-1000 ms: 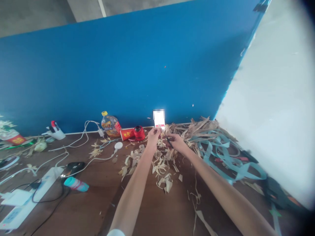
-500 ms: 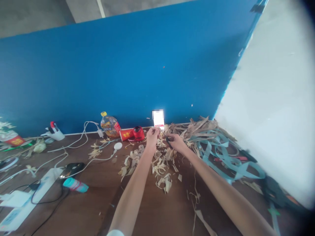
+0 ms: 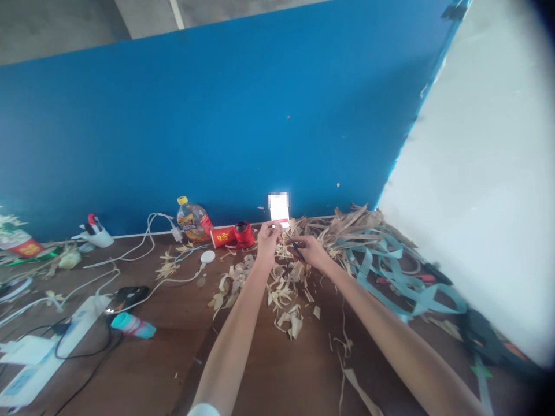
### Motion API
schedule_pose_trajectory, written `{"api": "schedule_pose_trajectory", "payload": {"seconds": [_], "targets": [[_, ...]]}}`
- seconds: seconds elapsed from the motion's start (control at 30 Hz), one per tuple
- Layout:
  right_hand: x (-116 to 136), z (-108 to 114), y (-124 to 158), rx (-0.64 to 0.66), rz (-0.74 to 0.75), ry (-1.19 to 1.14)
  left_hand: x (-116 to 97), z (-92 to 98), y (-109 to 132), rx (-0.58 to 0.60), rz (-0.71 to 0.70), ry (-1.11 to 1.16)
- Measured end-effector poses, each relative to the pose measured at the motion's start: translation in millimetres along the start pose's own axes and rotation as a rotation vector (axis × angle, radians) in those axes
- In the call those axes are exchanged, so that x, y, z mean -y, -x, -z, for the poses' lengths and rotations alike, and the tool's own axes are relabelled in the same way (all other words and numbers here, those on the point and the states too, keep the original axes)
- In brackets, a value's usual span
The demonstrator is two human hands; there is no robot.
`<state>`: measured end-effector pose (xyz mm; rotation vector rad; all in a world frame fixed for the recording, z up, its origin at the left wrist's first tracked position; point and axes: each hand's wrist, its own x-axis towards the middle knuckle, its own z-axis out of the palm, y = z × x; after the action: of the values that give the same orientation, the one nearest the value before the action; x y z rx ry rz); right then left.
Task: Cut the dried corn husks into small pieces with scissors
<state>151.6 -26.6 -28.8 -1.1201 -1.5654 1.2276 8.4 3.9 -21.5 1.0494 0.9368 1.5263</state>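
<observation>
My right hand (image 3: pixel 313 252) grips a pair of scissors (image 3: pixel 298 251) with dark handles, its blades angled up and left towards my left hand (image 3: pixel 267 241). My left fingers are pinched together close to the blade tips. What they pinch is too small to make out. Both hands are above a pile of pale, dry husk scraps (image 3: pixel 281 293) on the brown table. Just behind the fingers stands a bright phone-like screen (image 3: pixel 278 207), its upper part blurred out.
Dry leaf strips (image 3: pixel 355 222) and tangled light-blue ribbon (image 3: pixel 418 292) lie on the right. Along the blue partition (image 3: pixel 217 127) stand a yellow-capped bottle (image 3: pixel 194 222) and red paper cups (image 3: pixel 223 237). A power strip (image 3: pixel 56 352), cables and a turquoise roll (image 3: pixel 133 326) are on the left.
The scissors have turned slightly in my right hand, and their handles look closer together. Both hands stay in nearly the same place.
</observation>
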Motion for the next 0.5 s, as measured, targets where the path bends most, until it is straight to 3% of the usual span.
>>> {"api": "schedule_pose_trajectory", "payload": {"seconds": [0.5], "targets": [[-3.6, 2.6, -0.1, -0.018, 0.029, 0.068, -9.4, 4.7, 2.3, -0.005, -0.064, -0.231]]}}
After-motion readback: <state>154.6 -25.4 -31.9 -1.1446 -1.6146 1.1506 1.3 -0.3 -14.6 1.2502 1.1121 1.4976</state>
